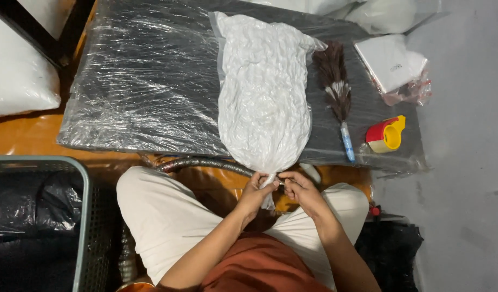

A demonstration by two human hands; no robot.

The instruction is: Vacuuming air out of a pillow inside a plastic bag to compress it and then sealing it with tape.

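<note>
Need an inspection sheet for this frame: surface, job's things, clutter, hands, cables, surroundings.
Surface: dark board wrapped in clear film, lying on an orange floor.
Job's things: white compressed bag lying on the board, its neck gathered at the near edge.
Clutter: feather duster, red and yellow tape dispenser, wrapped white box.
Hands: left hand and right hand both pinch the bag's neck.
Cables: corrugated hose under the board's edge.
Surroundings: mesh basket with black liner, white pillow, grey floor.
</note>
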